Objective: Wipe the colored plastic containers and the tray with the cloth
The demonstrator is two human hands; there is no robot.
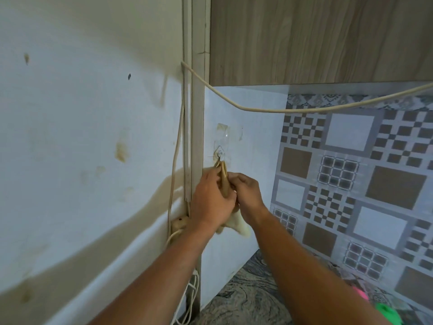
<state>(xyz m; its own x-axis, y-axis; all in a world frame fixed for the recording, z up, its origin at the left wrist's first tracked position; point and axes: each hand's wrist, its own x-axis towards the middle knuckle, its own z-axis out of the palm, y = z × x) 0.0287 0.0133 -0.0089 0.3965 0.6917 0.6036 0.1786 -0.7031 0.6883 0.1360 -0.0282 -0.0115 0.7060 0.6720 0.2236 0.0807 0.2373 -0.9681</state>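
Note:
A pale yellow cloth (239, 225) hangs by its loop from a small clear adhesive hook (219, 154) on the white side wall. Both hands are raised to it. My left hand (212, 200) grips the cloth's upper part just under the hook. My right hand (248, 192) pinches the same strip from the right, touching the left hand. The cloth's lower end dangles below my hands. At the bottom right corner, a pink container (359, 293) and a green container (389, 314) show only as edges. No tray is in view.
A wooden wall cabinet (316, 38) hangs overhead. A cream cable (257, 109) sags across the wall above the hook. A socket with plugs and cords (179, 225) sits left of my hands. Patterned tiles (351, 184) back a marbled counter (246, 296).

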